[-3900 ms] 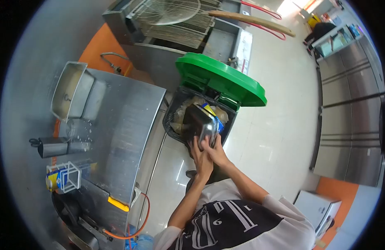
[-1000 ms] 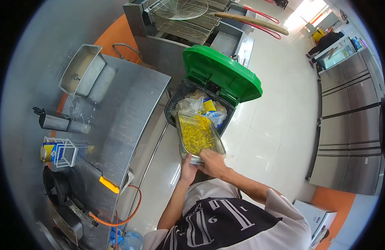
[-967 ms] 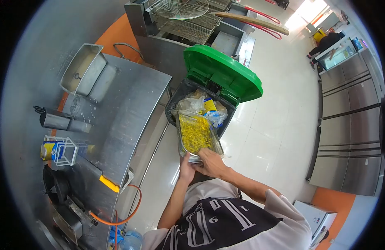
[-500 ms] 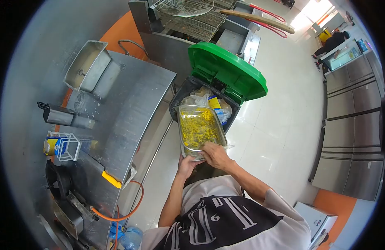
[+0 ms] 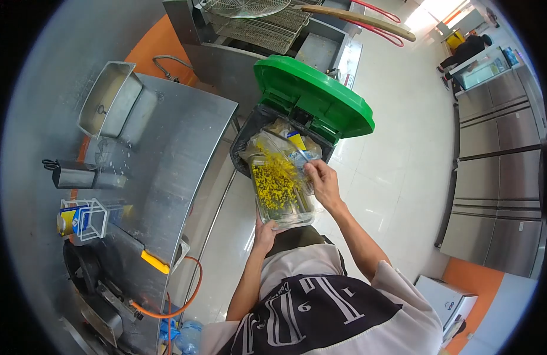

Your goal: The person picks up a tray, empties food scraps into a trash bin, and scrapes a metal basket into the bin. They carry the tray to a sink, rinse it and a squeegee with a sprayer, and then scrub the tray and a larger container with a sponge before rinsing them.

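Observation:
My left hand (image 5: 264, 238) grips the near left corner of a clear plastic tray (image 5: 289, 220), its fingers partly hidden under it. Small yellow bits (image 5: 273, 190) lie in the tray, thickest through its middle, with a barer patch near me. Pinched in my right hand (image 5: 324, 186) is a see-through plastic film (image 5: 302, 168), lifted off the tray and slanting over its far right part, with some yellow bits on or behind it. The tray's far end overlaps the mouth of a bin (image 5: 243, 145), lined in black, where wrappers and a blue-and-yellow packet (image 5: 297, 141) lie.
The bin's green lid (image 5: 312, 89) stands raised behind it. To the left, a steel table (image 5: 182, 127) carries a metal pan (image 5: 110, 100) and a yellow-handled knife (image 5: 155, 261). Fryer baskets (image 5: 267, 32) are ahead; steel refrigerators (image 5: 498, 177) line the right. Far off, a person (image 5: 466, 53) bends over.
My right hand has risen from the tray's near edge to its right side, peeling the film up and away. The yellow bits, flat before, now look loose and scattered.

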### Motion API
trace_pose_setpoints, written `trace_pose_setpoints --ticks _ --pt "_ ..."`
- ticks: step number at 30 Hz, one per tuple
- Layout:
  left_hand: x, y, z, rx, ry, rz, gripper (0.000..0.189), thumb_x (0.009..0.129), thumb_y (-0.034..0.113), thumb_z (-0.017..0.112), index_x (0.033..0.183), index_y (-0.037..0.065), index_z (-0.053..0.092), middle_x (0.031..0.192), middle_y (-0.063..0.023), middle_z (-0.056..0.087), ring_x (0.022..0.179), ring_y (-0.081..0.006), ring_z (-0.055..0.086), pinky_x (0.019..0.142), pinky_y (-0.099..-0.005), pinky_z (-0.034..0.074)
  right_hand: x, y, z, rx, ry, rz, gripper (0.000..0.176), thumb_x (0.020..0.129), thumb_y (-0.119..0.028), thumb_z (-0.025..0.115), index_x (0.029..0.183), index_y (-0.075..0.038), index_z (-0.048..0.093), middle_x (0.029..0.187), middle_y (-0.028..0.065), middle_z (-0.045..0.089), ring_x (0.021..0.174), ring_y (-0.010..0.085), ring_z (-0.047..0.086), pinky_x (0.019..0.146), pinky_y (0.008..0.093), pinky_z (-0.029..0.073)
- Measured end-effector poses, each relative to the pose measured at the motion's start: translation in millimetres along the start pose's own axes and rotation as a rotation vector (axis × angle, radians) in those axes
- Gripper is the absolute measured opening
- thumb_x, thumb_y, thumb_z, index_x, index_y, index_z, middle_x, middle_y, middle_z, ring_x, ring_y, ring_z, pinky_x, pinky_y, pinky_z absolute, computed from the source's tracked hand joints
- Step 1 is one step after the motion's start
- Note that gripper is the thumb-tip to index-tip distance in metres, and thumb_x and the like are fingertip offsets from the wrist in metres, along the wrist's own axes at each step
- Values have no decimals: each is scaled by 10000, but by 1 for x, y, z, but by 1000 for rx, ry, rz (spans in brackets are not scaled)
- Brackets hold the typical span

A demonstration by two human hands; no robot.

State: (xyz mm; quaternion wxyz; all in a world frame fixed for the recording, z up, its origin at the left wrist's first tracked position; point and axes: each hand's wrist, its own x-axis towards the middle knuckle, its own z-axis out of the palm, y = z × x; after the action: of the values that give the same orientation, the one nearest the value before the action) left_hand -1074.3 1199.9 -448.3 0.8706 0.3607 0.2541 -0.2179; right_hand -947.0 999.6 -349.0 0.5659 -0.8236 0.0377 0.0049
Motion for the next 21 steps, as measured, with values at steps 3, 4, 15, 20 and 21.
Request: trace_pose_setpoints --ticks 3,4,15,20,21 --pt "-3 8 17 125 70 56 943 793 -113 402 1611 223 73 1424 -224 468 1157 -422 632 874 -581 612 14 4 -14 219 125 84 214 1027 -227 619 970 -26 666 743 0 587 660 91 498 603 275 420" --pt "-8 11 19 120 75 54 943 793 -113 402 1611 223 73 1424 -224 468 1157 -422 632 874 -581 612 22 7 -20 252 155 93 232 1011 -256 649 954 -31 646 741 -13 574 642 77 482 581 255 395" --pt "-46 62 18 67 187 103 959 789 -95 395 1605 274 53 1430 -196 465 1188 -426 618 880 -605 602 52 75 -63 -71 180 31 429 850 -309 845 972 25 605 737 26 643 663 79 555 603 270 474" --pt "-52 73 34 90 168 94 958 816 -98 398 1613 282 26 1440 -193 462 1187 -425 620 881 -599 602 53 59 -51 -255 86 155 446 858 -324 832 1017 35 619 775 70 695 671 101 595 608 288 498" --pt "-54 71 35 114 156 79 962 823 -98 403 1616 285 14 1447 -193 459 1189 -422 620 880 -597 603 54 59 -43 -105 140 85 443 859 -326 830 1014 32 619 770 69 690 665 105 583 604 297 495"
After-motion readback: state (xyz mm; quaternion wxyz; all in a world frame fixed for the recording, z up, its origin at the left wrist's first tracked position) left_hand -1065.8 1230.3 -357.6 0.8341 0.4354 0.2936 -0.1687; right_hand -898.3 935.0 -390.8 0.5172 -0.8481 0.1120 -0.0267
